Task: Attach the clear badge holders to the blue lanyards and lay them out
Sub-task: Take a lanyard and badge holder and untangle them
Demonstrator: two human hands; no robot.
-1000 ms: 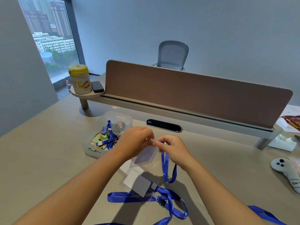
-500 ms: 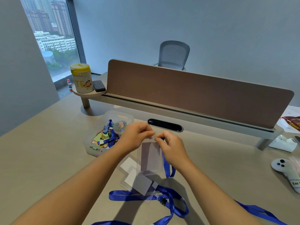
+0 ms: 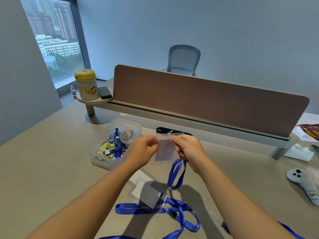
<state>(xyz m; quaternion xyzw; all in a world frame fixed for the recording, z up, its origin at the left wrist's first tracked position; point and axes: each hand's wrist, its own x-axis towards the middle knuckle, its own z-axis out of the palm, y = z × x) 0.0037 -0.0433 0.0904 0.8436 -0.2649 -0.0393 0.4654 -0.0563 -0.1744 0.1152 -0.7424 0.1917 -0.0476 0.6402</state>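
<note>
Clear plastic makes the badge holder [image 3: 164, 149] hard to read: it hangs above the desk [image 3: 51, 161] between both hands, its edges nearly lost. The right hand [image 3: 187, 148] pinches its top strap and clutches a blue lanyard [image 3: 176, 175], whose loop dangles below. The left hand [image 3: 143, 150] has curled fingers at the holder's left edge; whether they grip it cannot be told. Finished holders [image 3: 146, 190] and lanyards [image 3: 181, 214] lie near the front edge, partly cut off. A bin [image 3: 114, 145] sits left, with open desk beyond it.
</note>
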